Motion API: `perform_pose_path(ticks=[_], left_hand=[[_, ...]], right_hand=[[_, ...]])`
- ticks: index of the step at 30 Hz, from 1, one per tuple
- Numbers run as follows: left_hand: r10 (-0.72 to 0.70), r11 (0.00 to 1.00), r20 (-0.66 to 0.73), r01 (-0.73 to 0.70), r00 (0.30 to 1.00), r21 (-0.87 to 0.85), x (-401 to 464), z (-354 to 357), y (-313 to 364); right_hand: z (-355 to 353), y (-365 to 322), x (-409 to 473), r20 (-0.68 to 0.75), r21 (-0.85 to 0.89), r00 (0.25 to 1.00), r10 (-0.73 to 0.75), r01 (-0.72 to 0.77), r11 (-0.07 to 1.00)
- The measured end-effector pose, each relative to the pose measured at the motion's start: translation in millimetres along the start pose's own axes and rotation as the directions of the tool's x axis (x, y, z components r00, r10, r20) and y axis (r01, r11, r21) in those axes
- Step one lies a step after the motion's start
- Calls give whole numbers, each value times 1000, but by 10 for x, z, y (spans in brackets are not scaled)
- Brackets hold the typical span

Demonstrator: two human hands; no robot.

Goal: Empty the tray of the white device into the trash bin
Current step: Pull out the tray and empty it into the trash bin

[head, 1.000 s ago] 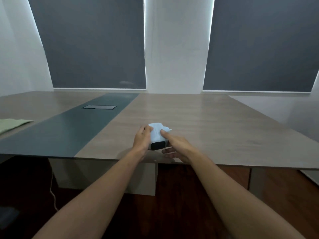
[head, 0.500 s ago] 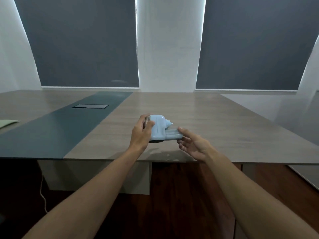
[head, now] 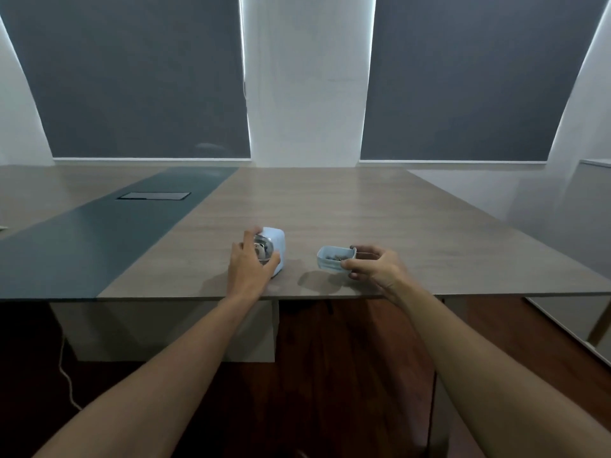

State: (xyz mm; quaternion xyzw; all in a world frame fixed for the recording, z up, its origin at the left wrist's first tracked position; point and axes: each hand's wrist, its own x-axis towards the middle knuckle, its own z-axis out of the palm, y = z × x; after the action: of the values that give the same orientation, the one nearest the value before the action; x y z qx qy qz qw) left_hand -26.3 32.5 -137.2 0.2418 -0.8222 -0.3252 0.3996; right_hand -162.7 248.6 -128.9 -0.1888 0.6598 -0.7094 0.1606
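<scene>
White device (head: 276,249), smooth rounded plastic box with a shiny metal part on its near-left face, sits on the wood-grain table (head: 363,219) near the front edge. Left hand (head: 249,267) wraps its left side, fingers curled on it. Tray (head: 334,257), small pale rectangular tub with dark bits inside, is out of the device, just right of it and apart, pinched at its right end by the right hand (head: 377,267). Dark matte strip (head: 99,233) runs along the table's left part, with a black rectangular hatch (head: 153,196). Table surface beyond the hands is bare. 2 grey blinds (head: 142,77) behind.
</scene>
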Motion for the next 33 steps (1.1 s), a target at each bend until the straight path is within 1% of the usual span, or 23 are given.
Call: perform_pose_path(ticks=[3, 4, 5, 7, 9, 10, 12, 14, 16, 21, 24, 27, 29, 31, 33], left_hand=[[-44, 999, -10, 44, 999, 24, -10, -50, 53], [-50, 997, -46, 53, 998, 54, -7, -71, 93], [-27, 994, -94, 37, 995, 101, -3, -92, 149], [105, 983, -169, -76, 980, 170, -12, -115, 325], [267, 957, -199, -234, 943, 171, -50, -70, 581], [326, 942, -203, -297, 923, 159, -78, -22, 713], [420, 907, -171, -408, 891, 101, -216, 144, 963], [503, 864, -98, -502, 859, 33, -431, 375, 1171], [541, 839, -38, -542, 840, -47, -658, 620, 1330], [550, 821, 92, -517, 830, -243, -1301, 1247, 1561], [553, 817, 192, -482, 811, -316, -1737, 1605, 1570], [541, 830, 305, -437, 784, -347, -2201, 2004, 1541], [487, 863, 406, -355, 773, -361, -2542, 2279, 1475], [399, 907, 522, -241, 754, -344, -2912, 2545, 1355], [282, 952, 648, -122, 708, -282, -3289, 2804, 1184]], right_hand=[[-52, -3, -30, -21, 37, 999, -24, 25, 999], [-70, -16, -46, -25, 63, 999, -40, 41, 997], [-91, -34, -65, -26, 86, 998, -55, 57, 995], [-153, -79, -123, -21, 117, 997, -75, 77, 990], [-265, -147, -206, -17, 101, 996, -92, 93, 990], [-338, -180, -254, -16, 88, 996, -92, 93, 992], [-544, -208, -403, -24, 75, 997, -77, 79, 994], [-836, -191, -585, -64, 42, 996, -56, 59, 997], [-1180, -154, -796, -118, -18, 992, -36, 34, 999], [-2060, 41, -1467, -286, -113, 958, 0, -33, 993], [-2491, 307, -1874, -365, -156, 928, 71, -136, 978], [-2854, 681, -2241, -412, -191, 897, 159, -255, 948], [-3051, 969, -2435, -423, -205, 877, 229, -339, 918], [-3213, 1284, -2605, -427, -196, 852, 302, -413, 889], [-3337, 1642, -2747, -433, -180, 826, 360, -470, 864]])
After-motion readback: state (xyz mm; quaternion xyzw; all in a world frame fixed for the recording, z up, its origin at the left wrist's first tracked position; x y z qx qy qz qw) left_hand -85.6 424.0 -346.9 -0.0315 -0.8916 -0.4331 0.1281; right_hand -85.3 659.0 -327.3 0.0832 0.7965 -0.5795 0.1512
